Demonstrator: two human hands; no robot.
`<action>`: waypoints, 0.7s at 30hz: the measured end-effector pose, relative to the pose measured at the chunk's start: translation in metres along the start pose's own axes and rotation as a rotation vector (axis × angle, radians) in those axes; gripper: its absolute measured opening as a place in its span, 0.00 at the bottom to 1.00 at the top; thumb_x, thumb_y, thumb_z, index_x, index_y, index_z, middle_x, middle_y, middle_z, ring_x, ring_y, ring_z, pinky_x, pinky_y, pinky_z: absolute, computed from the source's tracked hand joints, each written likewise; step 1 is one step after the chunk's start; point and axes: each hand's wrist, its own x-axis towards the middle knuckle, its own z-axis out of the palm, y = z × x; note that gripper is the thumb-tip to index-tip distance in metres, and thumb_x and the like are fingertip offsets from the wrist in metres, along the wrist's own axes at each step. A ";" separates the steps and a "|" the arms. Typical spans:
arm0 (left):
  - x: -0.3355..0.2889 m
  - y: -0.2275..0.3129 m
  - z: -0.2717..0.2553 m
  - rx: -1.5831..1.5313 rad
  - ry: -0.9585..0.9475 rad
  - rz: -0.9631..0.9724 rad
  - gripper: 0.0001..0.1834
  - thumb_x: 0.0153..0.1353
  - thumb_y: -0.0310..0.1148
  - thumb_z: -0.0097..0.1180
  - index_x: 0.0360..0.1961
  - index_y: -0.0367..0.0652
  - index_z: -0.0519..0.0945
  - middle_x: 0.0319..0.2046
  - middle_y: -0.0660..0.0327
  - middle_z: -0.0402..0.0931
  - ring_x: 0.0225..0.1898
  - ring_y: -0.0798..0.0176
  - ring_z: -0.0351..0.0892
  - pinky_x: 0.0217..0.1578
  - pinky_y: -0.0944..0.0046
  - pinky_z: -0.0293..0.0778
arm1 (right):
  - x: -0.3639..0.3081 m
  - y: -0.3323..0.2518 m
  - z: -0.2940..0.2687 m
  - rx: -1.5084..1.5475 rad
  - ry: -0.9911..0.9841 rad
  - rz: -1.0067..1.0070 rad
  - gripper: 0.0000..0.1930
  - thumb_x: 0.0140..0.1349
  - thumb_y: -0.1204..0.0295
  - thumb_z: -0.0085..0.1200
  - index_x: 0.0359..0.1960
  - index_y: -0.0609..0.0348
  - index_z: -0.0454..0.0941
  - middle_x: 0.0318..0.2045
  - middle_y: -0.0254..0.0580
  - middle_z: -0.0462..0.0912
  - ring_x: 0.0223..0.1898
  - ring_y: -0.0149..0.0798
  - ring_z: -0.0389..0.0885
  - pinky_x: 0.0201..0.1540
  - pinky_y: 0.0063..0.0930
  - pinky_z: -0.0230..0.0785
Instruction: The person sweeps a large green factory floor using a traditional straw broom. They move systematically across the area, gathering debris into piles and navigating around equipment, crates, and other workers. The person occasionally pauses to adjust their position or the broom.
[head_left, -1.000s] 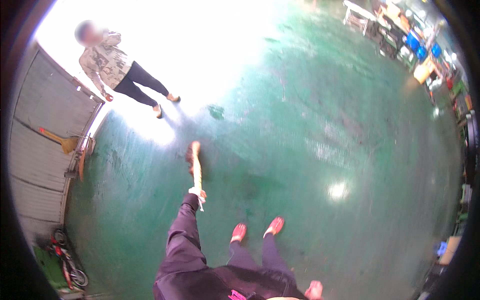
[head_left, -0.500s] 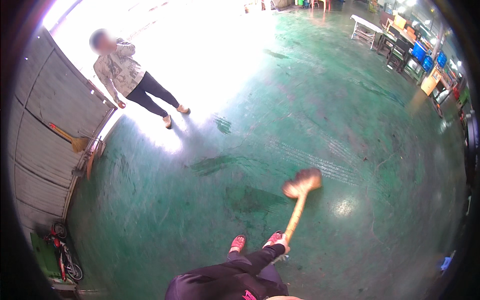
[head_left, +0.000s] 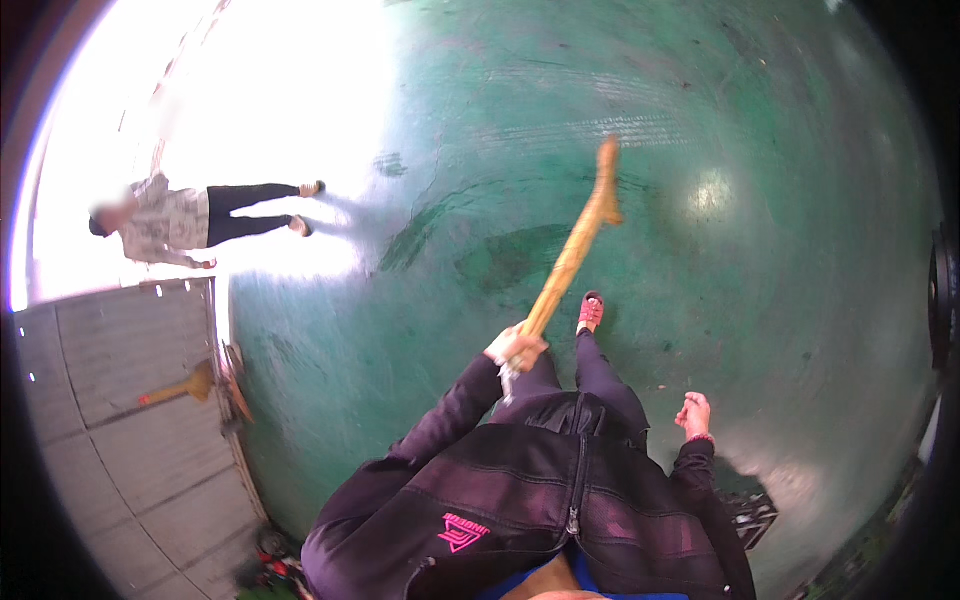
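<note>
My left hand (head_left: 517, 347) is closed round the handle of a broom (head_left: 568, 262), in front of my body. The broom slants up and to the right, over the green floor. Its far end looks narrow, seen nearly edge-on and slightly blurred. A whitish strip (head_left: 508, 385) hangs below my left hand. Off to the right, beside my hip, my right hand (head_left: 693, 415) has its fingers curled with nothing visible in them. My foot in a red sandal (head_left: 591, 311) is on the floor to the right of the broom handle.
Another person (head_left: 170, 220) stands at the left by the bright opening. A grey panelled wall (head_left: 130, 450) with a second broom (head_left: 185, 388) on it runs along the lower left. Dark wet streaks (head_left: 515, 255) mark the green floor (head_left: 800, 300). A dark metal object (head_left: 748, 515) stands behind my right arm.
My view has turned and tilted down toward my body. The broom has swung from its broad brown head showing to nearly edge-on. My right hand has come into view.
</note>
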 end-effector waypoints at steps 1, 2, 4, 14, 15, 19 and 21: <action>-0.024 -0.003 -0.003 0.035 0.064 0.020 0.18 0.45 0.17 0.47 0.37 0.44 0.60 0.13 0.65 0.59 0.08 0.75 0.58 0.06 0.73 0.56 | 0.001 0.003 0.004 0.013 0.024 0.030 0.08 0.52 0.75 0.40 0.35 0.55 0.68 0.11 0.32 0.65 0.10 0.28 0.66 0.11 0.23 0.62; -0.040 -0.005 -0.007 0.046 0.113 -0.064 0.17 0.45 0.17 0.47 0.36 0.45 0.60 0.12 0.66 0.58 0.08 0.74 0.58 0.06 0.73 0.56 | 0.002 0.007 0.007 0.021 0.052 0.030 0.09 0.51 0.76 0.40 0.35 0.55 0.68 0.11 0.33 0.65 0.10 0.28 0.66 0.11 0.23 0.63; -0.051 -0.002 -0.016 0.081 0.187 -0.166 0.17 0.45 0.16 0.47 0.34 0.46 0.60 0.12 0.66 0.57 0.08 0.73 0.58 0.07 0.72 0.54 | -0.001 0.020 0.015 0.036 0.019 0.062 0.10 0.51 0.77 0.39 0.36 0.55 0.68 0.11 0.33 0.66 0.10 0.28 0.66 0.12 0.24 0.64; 0.086 -0.046 -0.015 0.214 -0.117 -0.389 0.08 0.46 0.27 0.51 0.15 0.40 0.67 0.12 0.64 0.66 0.13 0.67 0.68 0.11 0.66 0.63 | -0.048 0.118 0.030 0.161 0.061 0.216 0.11 0.46 0.76 0.41 0.34 0.58 0.67 0.12 0.38 0.67 0.10 0.33 0.67 0.11 0.25 0.62; 0.102 -0.056 0.000 0.093 -0.134 -0.327 0.08 0.46 0.25 0.51 0.14 0.39 0.67 0.10 0.65 0.64 0.10 0.69 0.65 0.09 0.68 0.61 | -0.050 0.125 0.031 0.182 0.046 0.309 0.11 0.47 0.76 0.41 0.35 0.58 0.67 0.13 0.37 0.67 0.10 0.33 0.66 0.12 0.25 0.62; 0.169 -0.032 0.052 -0.277 -0.362 -0.579 0.14 0.50 0.25 0.44 0.11 0.45 0.58 0.07 0.67 0.58 0.03 0.75 0.53 0.03 0.73 0.50 | -0.041 0.120 0.031 0.060 -0.064 0.301 0.10 0.47 0.75 0.43 0.34 0.58 0.67 0.13 0.38 0.67 0.11 0.34 0.66 0.11 0.28 0.62; 0.182 -0.003 0.069 -0.555 -0.336 -0.781 0.13 0.51 0.27 0.41 0.12 0.46 0.57 0.07 0.69 0.56 0.04 0.77 0.52 0.02 0.74 0.48 | -0.030 0.097 0.028 0.025 -0.038 0.240 0.10 0.48 0.75 0.43 0.34 0.58 0.67 0.13 0.38 0.66 0.11 0.35 0.66 0.11 0.30 0.62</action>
